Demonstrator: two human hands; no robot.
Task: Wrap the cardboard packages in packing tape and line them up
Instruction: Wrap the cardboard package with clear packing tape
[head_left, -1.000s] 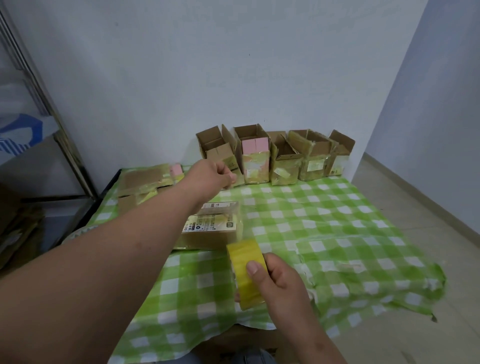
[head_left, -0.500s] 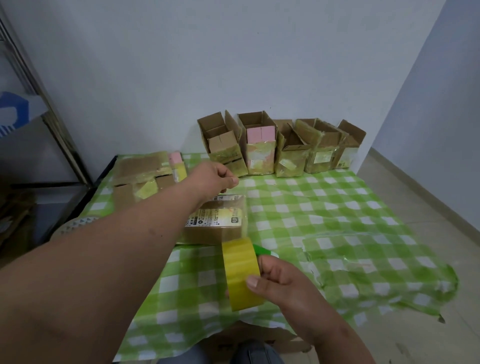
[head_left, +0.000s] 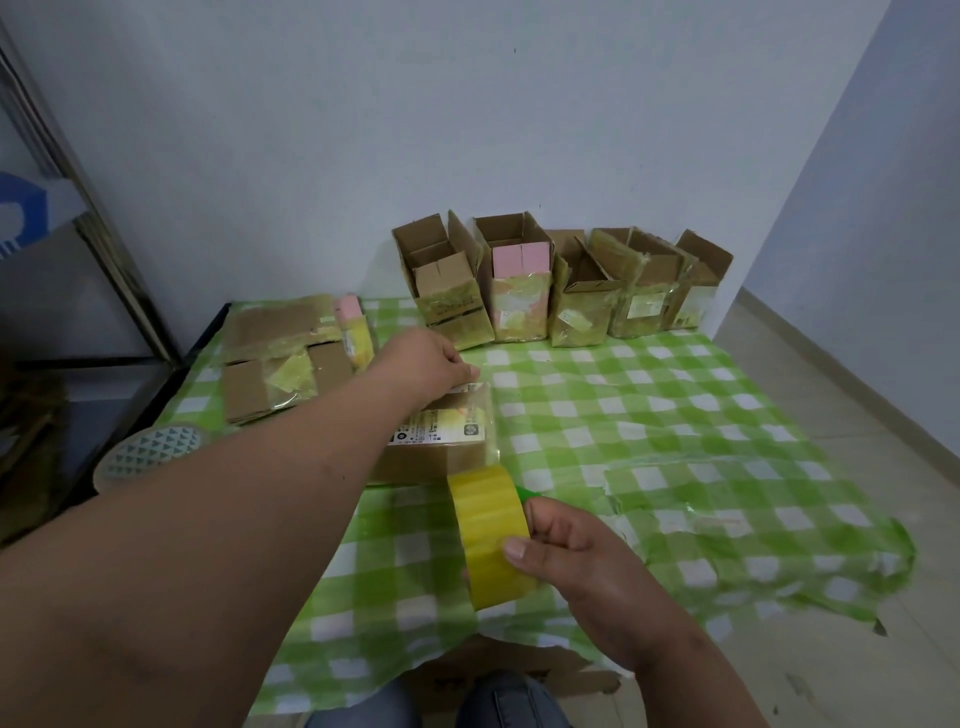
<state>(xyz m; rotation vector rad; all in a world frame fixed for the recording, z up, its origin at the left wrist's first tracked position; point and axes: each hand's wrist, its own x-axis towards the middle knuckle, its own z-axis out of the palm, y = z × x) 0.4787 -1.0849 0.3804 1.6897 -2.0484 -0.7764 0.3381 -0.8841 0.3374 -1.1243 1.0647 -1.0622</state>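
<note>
Package (head_left: 441, 441) lies flat for wrapping: my left hand (head_left: 426, 364) pinches the tape end, right hand (head_left: 571, 551) grips the roll (head_left: 488, 535).

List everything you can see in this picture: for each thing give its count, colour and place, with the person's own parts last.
open cardboard boxes: five, brown, in a row by the wall
package: one, brown, labelled, mid-table
flattened cardboard: a pile, brown, table's left
tape roll: one, yellow, near edge
second tape roll: one, patterned, far left
tablecloth: one, green-white check
left hand: one, fingers pinching tape beyond the package
right hand: one, gripping the yellow roll
</note>
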